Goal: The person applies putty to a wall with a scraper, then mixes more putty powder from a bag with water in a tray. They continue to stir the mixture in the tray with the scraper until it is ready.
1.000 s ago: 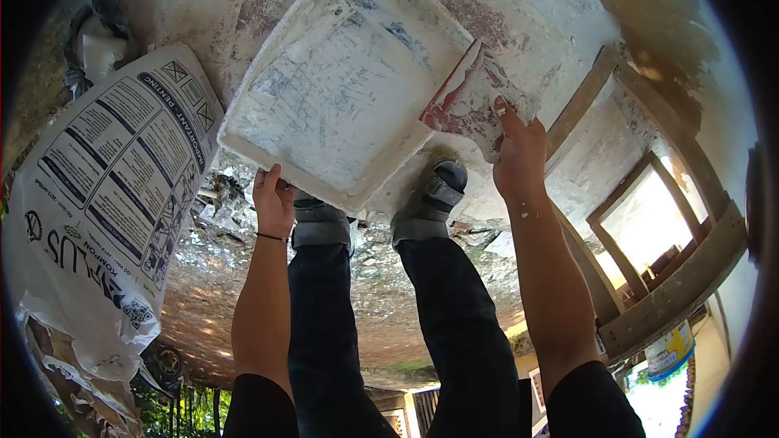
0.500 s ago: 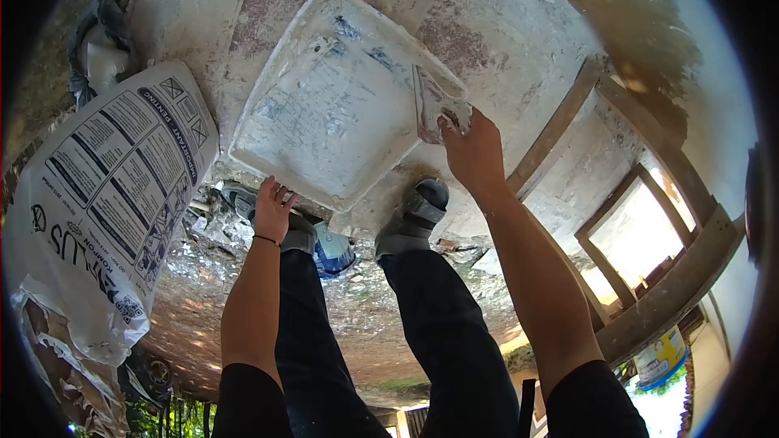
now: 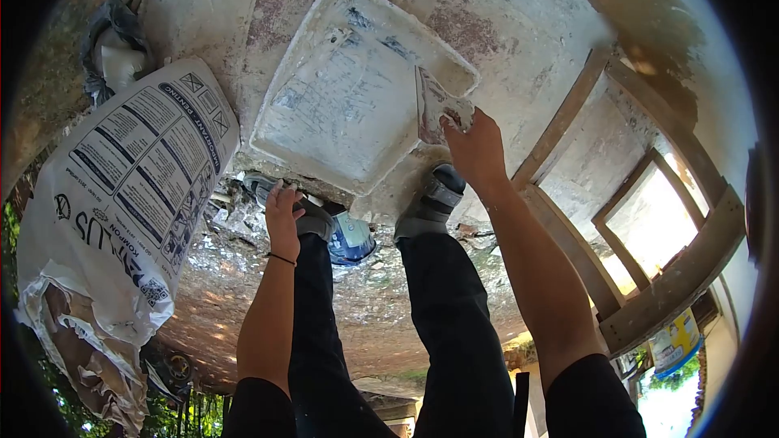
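Right hand: your right hand (image 3: 475, 150) is clenched on the trowel (image 3: 434, 105), blade inside the tray (image 3: 357, 81).
Left hand: your left hand (image 3: 284, 211) hangs released, fingers spread, below the tray's edge.
Sack print: the sack (image 3: 130, 186) reads "IMPORTANT PENTING".

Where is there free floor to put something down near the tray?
Bare plaster-stained floor lies beyond the white tray, up to the wooden frame. Another patch sits between tray and printed sack. Rubble crowds the shoes.
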